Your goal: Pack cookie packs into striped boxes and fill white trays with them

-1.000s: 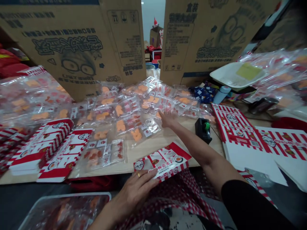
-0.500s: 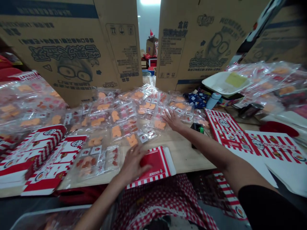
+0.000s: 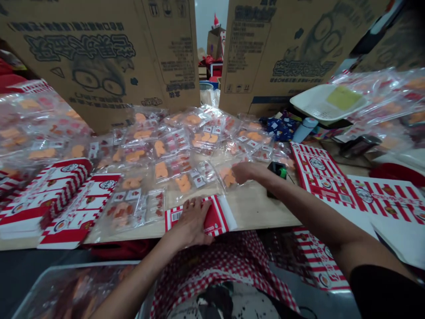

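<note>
A flat red-and-white striped carton (image 3: pixel 215 216) lies at the table's near edge. My left hand (image 3: pixel 191 221) grips it, fingers over the top and thumb at the near side. Ahead and to the right, my right hand (image 3: pixel 244 173) is closed on the edge of a clear plastic packet (image 3: pixel 228 178) with orange pieces inside; its fingertips are mostly hidden. Beside that packet lies another clear packet (image 3: pixel 183 182) with orange pieces and small white-labelled sachets. Many similar packets (image 3: pixel 202 138) are heaped behind both hands.
Folded striped cartons (image 3: pixel 66 212) are stacked at left, and more cartons (image 3: pixel 332 177) lie at right. A green-and-black object (image 3: pixel 277 173) stands near my right forearm. Cardboard boxes (image 3: pixel 159 57) wall the back. A white basket (image 3: pixel 327 104) and blue bottle (image 3: pixel 303 129) sit back right.
My right hand has gone from spread flat to closed on the packet, which has slid nearer to me. My left hand has closed over the carton, baring its barcode. The view has tilted down.
</note>
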Demonstrator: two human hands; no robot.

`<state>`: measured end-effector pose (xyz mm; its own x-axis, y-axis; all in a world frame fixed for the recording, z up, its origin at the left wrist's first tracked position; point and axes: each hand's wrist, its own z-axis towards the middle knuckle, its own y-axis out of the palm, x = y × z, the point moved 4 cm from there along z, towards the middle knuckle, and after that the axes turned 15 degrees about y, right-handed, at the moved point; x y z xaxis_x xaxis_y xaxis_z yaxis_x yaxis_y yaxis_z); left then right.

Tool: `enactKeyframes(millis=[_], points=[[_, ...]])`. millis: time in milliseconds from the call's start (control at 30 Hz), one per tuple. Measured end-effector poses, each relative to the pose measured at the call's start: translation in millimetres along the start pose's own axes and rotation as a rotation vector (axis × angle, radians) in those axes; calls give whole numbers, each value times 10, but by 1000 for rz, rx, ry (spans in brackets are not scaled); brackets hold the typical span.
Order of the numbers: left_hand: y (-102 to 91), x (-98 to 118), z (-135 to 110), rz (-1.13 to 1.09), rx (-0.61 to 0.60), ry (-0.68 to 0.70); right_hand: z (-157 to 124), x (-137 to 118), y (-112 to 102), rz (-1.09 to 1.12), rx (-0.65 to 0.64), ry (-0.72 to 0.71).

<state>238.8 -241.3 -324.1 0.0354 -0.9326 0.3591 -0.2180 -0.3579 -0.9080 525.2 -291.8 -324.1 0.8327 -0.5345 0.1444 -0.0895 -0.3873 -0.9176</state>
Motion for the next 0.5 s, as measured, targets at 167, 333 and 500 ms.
enactKeyframes(millis=[167, 333, 500], points=[[-42, -105, -33, 5, 169, -16, 43, 261, 17, 56, -16, 53], [46, -181, -85, -10, 294, -23, -9, 92, 269, 116, -59, -3], [121, -196, -99, -20, 354, -8, -199, 133, 227, 208, -189, -41]])
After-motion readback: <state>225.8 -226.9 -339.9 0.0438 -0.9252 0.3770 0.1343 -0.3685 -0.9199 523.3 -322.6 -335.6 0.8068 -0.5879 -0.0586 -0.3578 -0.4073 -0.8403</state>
